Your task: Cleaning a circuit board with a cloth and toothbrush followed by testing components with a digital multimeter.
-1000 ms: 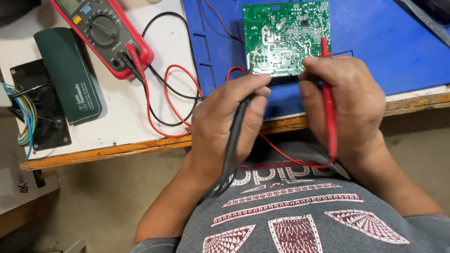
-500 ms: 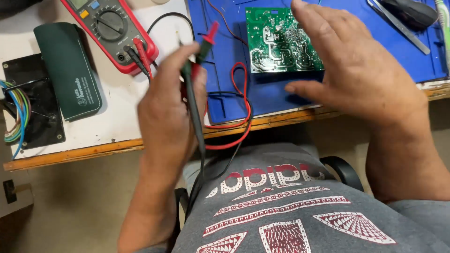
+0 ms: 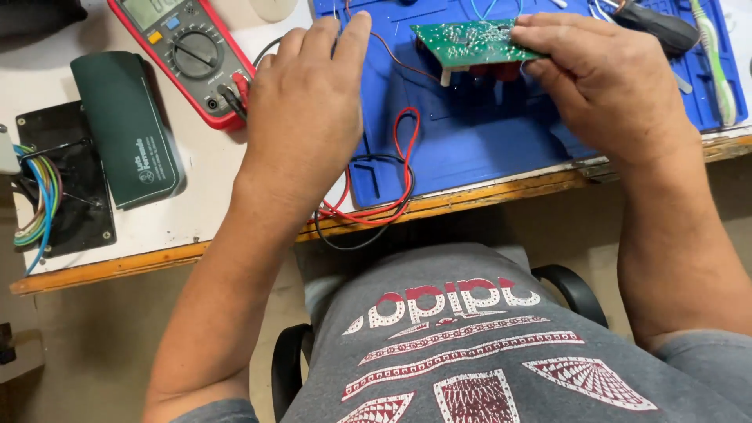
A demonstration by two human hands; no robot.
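Observation:
My right hand (image 3: 607,86) grips the right edge of a green circuit board (image 3: 470,41) and holds it tilted, lifted off the blue work mat (image 3: 486,141). My left hand (image 3: 305,110) lies palm down with its fingers stretched out, between the red multimeter (image 3: 184,55) and the mat's left edge. Red and black test leads (image 3: 395,176) loop out from under this hand, over the mat and past the table edge. The probes themselves are hidden beneath the hand.
A dark green pouch (image 3: 125,129) lies left of the meter. A black plate with coloured wires (image 3: 55,188) sits at the far left. A black-handled tool (image 3: 662,27) and a green-white brush (image 3: 717,63) rest on the mat's right side. The wooden table edge (image 3: 486,200) runs in front.
My left hand has lowered the probes it held upright and now lies flat on the table. My right hand, which rested on the flat board, has tilted it up off the mat.

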